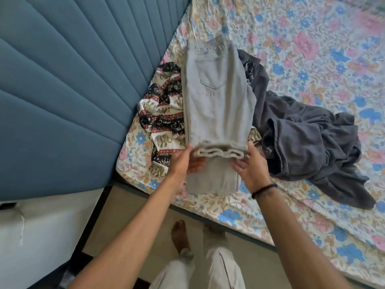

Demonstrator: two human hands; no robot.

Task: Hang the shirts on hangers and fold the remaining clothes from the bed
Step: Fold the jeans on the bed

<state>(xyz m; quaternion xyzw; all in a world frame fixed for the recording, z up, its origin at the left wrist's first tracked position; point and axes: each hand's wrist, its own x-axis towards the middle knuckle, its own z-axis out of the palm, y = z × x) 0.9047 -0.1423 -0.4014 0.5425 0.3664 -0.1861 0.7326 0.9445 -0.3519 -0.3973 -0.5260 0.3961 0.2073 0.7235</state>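
Probably the grey trousers (pixel 216 97), lying on the bed (pixel 312 49) over the elephant-print cloth (pixel 162 113), are going to unfold, because the left hand (pixel 185 161) and right hand (pixel 250 165) are only pinching the folded hem loosely at each side

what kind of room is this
Most likely a bedroom: a bed with a floral sheet, a blue padded headboard beside it, and loose clothes on the sheet, such as the grey pants being folded.
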